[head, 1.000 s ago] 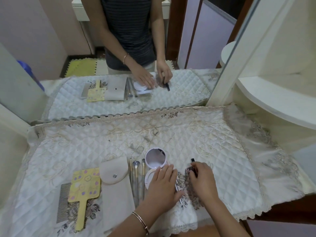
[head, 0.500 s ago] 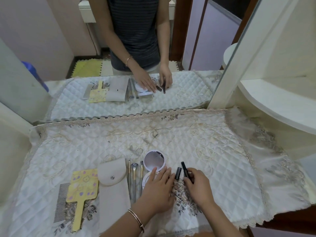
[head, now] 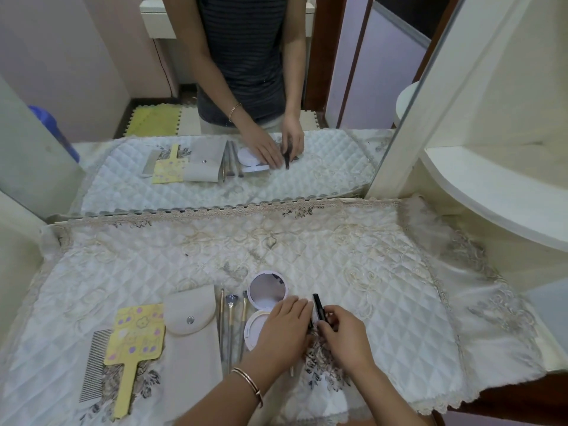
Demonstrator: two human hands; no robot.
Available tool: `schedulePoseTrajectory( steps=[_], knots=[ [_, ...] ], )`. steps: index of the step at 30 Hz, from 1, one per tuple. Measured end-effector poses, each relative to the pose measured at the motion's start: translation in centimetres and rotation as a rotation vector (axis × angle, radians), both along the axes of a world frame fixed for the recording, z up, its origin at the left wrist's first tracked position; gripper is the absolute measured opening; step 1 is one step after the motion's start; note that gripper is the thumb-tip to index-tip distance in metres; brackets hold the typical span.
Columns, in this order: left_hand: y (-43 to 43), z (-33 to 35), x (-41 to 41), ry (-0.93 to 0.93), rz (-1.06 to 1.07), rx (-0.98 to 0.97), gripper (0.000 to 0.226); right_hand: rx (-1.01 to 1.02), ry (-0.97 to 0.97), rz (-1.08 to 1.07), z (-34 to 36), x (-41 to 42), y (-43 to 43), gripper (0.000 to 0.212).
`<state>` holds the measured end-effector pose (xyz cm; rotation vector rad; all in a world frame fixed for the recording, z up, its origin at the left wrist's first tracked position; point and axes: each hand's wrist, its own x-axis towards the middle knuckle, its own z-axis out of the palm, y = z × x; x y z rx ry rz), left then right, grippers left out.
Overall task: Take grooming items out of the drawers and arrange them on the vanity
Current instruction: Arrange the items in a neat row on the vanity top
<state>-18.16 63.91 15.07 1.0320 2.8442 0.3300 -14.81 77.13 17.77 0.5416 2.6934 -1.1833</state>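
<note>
Right hand (head: pixel 347 336) pinches a black tube (head: pixel 318 305) between thumb and curled fingers, low over the front of the quilted vanity cover (head: pixel 384 272), just right of the open compact (head: pixel 266 292). Left hand (head: pixel 282 327) lies flat, fingers straight and close together, over the compact's lower half. Laid out to the left in a row: three thin brushes (head: pixel 230 327), beige pouch (head: pixel 190 339), yellow hand mirror (head: pixel 136 336), comb (head: pixel 95 364).

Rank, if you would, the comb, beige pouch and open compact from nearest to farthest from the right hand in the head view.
1. Open compact, just left of the right hand holding a black tube.
2. Beige pouch, further left.
3. Comb, far left.
</note>
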Motion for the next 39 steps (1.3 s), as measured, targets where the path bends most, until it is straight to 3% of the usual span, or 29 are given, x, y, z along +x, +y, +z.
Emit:
schedulePoseTrajectory(
  steps=[5,10,16,26,33,39],
  knots=[
    [0.1,-1.1,0.2,0.108,0.02,0.086,0.028,0.006,-0.019,-0.008,0.1,-0.4,0.1,0.018],
    [-0.2,-1.0,1.3,0.048,0.065,0.147,0.037,-0.039,-0.055,0.018,0.4,0.1,-0.7,0.007],
    [-0.3,-0.5,1.5,-0.019,0.089,0.17,0.03,-0.044,-0.045,0.048,0.6,0.1,-0.1,0.008],
    [-2.9,1.5,1.6,0.041,0.105,0.153,0.048,0.042,0.028,0.027,0.2,0.0,-1.0,0.037],
    [-9.4,-0.5,2.4,0.005,0.207,0.088,0.075,0.088,0.027,0.278,-0.8,0.4,-1.6,0.054],
    [-8.9,-0.7,2.5,-0.023,0.248,0.152,0.064,0.091,0.022,0.246,-1.6,0.4,-1.9,0.05]
  ],
)
